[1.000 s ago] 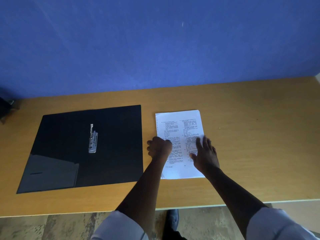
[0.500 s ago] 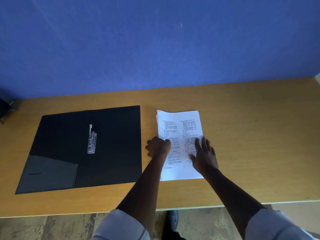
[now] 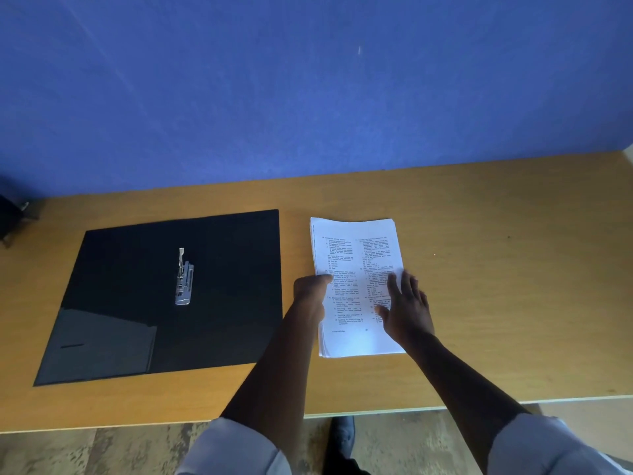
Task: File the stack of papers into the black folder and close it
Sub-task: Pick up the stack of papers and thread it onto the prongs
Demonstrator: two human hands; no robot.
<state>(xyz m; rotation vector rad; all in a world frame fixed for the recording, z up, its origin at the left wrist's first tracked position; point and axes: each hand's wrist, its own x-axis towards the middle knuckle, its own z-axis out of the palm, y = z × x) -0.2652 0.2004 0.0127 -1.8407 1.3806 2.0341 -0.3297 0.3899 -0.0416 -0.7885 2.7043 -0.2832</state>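
A black folder (image 3: 219, 303) lies open and flat on the left of the wooden table, its silver clip mechanism (image 3: 184, 279) standing up at its middle. Right of it lies a stack of printed white papers (image 3: 352, 255). My left hand (image 3: 310, 291) grips the stack's left edge, thumb on top, and that edge is raised a little off the table. My right hand (image 3: 406, 306) rests flat, fingers spread, on the stack's lower right part.
The wooden table (image 3: 513, 269) runs to a blue wall behind. A dark object (image 3: 13, 217) sits at the far left edge. The table's front edge (image 3: 376, 411) is near me, with floor and a shoe (image 3: 340, 437) below it.
The stack's left edge has lifted slightly under my left hand, and its sheets now show fanned along that side. My right hand has stayed pressed on the paper.
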